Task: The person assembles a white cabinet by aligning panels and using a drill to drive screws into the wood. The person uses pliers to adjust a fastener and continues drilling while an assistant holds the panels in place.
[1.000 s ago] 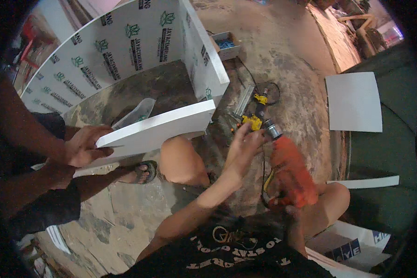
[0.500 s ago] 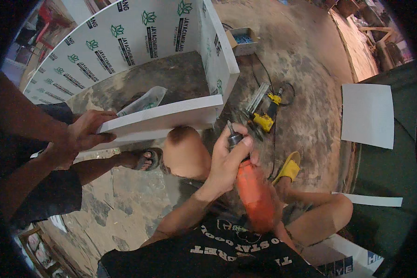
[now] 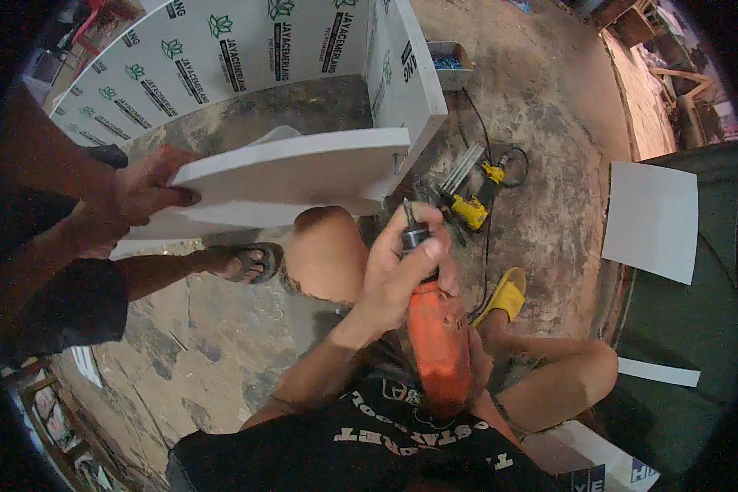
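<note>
An orange power drill [image 3: 439, 340] with a black chuck points away from me, a bit in its tip. My left hand [image 3: 398, 266] is wrapped around its front end at the chuck. Behind the orange body my right hand [image 3: 481, 365] grips the rear of the drill, its fingers mostly hidden. Beyond the bit stands a white board [image 3: 295, 176], tilted, its end meeting an upright printed panel [image 3: 402, 70]. A screw [image 3: 396, 161] shows near that end. Another person's hand [image 3: 160, 184] holds the board's left end.
A yellow-and-black power tool [image 3: 470, 211] lies on the floor with its cable. Behind it sits a small box of blue pieces [image 3: 449, 64]. A white sheet [image 3: 652, 221] and a narrow strip [image 3: 658, 371] rest on green cloth at right. The other person's sandalled foot [image 3: 254, 262] is left of my knee.
The white board's near face has tipped more into view, and the clear plastic behind it is now mostly hidden. The drill has turned slightly more upright; both hands stay on it.
</note>
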`<move>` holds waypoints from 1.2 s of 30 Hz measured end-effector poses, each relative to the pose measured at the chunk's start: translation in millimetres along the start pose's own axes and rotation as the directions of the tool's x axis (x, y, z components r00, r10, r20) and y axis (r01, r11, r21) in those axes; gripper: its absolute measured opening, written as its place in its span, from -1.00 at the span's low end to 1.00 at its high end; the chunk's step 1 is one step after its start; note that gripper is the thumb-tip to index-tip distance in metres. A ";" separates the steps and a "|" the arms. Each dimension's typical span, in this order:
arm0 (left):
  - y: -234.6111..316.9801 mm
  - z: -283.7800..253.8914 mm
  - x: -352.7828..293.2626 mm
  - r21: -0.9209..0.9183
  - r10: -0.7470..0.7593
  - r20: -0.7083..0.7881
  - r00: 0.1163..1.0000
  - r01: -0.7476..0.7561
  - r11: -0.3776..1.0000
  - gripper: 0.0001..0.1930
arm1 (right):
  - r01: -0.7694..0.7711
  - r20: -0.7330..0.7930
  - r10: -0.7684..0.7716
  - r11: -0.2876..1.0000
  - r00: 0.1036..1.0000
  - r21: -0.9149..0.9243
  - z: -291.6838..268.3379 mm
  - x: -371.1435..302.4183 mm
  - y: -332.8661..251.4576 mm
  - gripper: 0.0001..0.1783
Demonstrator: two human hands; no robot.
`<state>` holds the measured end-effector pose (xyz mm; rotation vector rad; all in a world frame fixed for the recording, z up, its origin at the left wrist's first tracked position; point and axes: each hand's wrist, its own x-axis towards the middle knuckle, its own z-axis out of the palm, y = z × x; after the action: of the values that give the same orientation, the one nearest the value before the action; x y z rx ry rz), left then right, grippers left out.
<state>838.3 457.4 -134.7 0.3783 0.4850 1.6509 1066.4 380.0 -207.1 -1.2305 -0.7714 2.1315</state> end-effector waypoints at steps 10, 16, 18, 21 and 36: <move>24.3 2.0 24.2 0.149 0.110 -0.031 0.993 -0.105 0.983 -0.47 | -0.098 0.220 -0.023 0.846 0.975 0.524 79.9 22.0 -51.4 -0.51; 25.0 -6.1 27.3 0.077 0.090 -0.024 0.996 -0.088 0.993 -0.50 | -0.225 0.250 0.073 0.722 0.965 0.655 62.2 31.2 -33.1 -0.51; 27.5 -9.5 24.2 0.067 0.087 -0.029 0.996 -0.085 0.994 -0.51 | -0.027 0.162 -0.015 0.967 0.987 0.253 57.6 30.3 -26.8 -0.35; 25.5 -7.7 24.2 -0.014 0.040 -0.023 0.999 -0.041 0.999 -0.50 | 0.167 0.058 -0.162 0.980 0.985 -0.110 40.3 23.7 -7.9 -0.45; 21.8 -3.3 12.9 0.149 0.021 -0.017 1.000 -0.019 0.989 -0.47 | -0.165 0.106 0.127 0.824 0.986 0.542 50.7 12.8 -10.0 -0.48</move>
<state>816.3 467.7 -126.6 0.4801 0.6221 1.6434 1017.7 385.5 -186.2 -0.9274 -0.0553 2.2966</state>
